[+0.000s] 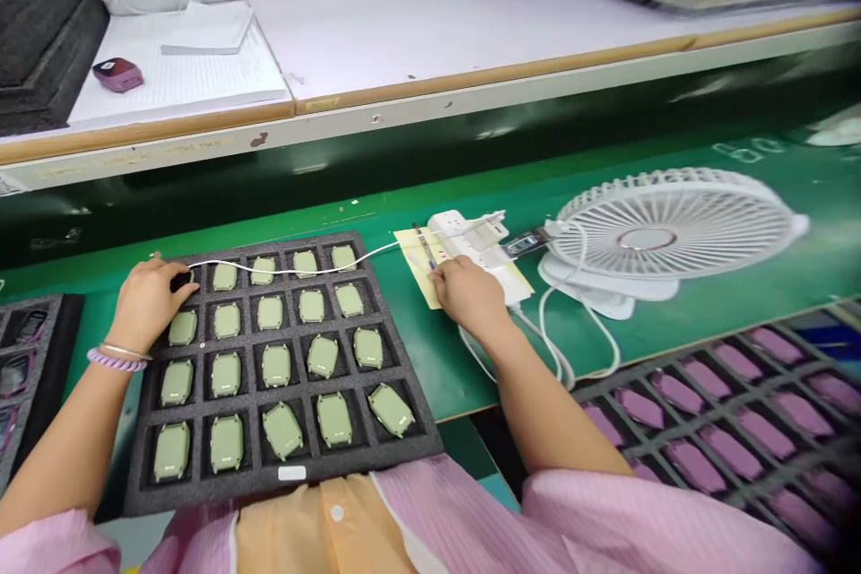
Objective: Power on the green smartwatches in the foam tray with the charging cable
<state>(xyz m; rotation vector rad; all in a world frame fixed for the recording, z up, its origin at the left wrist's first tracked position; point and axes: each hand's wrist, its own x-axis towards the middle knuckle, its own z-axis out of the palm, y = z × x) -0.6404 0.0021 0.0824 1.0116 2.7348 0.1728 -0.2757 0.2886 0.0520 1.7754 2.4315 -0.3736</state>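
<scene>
A black foam tray [404,395] lies in front of me with several pale green watch-shaped cases [226,374] in its pockets. My left hand [149,298] rests on the tray's far left corner pocket, fingers curled around something dark at the end of a thin white cable [296,270]; the item itself is mostly hidden. My right hand [467,291] lies on a yellowish card [413,256] next to a white power strip [464,233], fingers bent around a pen [426,247] lying there.
A white desk fan [663,233] lies face up to the right, its cords trailing to the table edge. A tray of purple parts [706,413] sits at lower right, another dark tray [30,350] at far left. Beyond the green belt is a white bench with papers.
</scene>
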